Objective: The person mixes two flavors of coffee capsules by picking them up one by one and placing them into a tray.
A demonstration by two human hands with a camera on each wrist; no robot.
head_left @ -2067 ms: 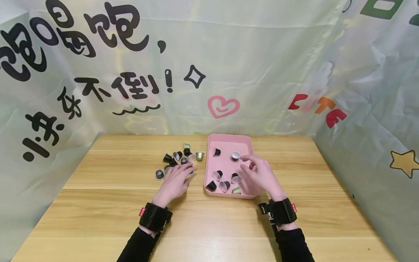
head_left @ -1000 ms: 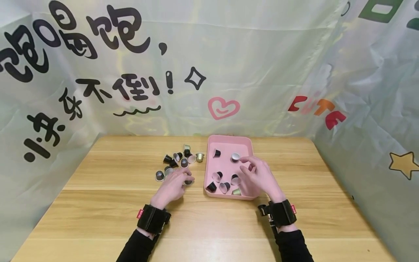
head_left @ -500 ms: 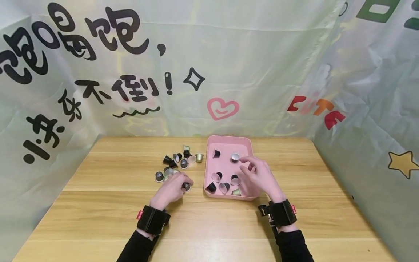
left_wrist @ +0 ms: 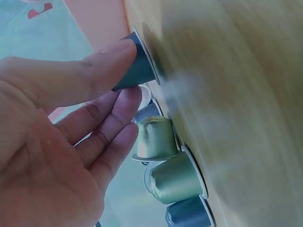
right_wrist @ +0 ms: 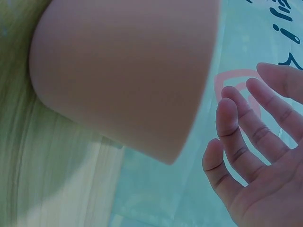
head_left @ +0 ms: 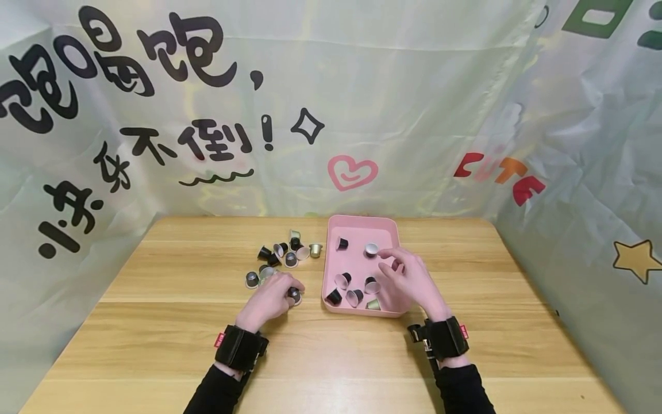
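Note:
My left hand [head_left: 271, 298] pinches a dark coffee capsule [head_left: 294, 295] between thumb and fingers at the near side of a loose group of capsules. In the left wrist view the thumb lies on the side of this dark capsule [left_wrist: 135, 66], whose rim is close to the tabletop. Green capsules [left_wrist: 176, 177] stand just beyond the fingers. Over the right part of the pink tray [head_left: 362, 224] hovers my right hand [head_left: 412, 280], its fingers loosely bent and holding nothing. A capsule with its pale lid up [head_left: 371, 249] sits in the tray near those fingertips.
Several more capsules lie in the tray, among them a black one [head_left: 342, 244] and a green one [head_left: 373, 304]. Left of the tray, a gold capsule [head_left: 315, 250] stands beside the scattered group on the wooden table [head_left: 331, 362]. A printed cloth [head_left: 414, 115] hangs behind.
My left hand has drawn the dark capsule from the group toward the table's near side, its fingers closing in around it. The right hand has stayed over the tray.

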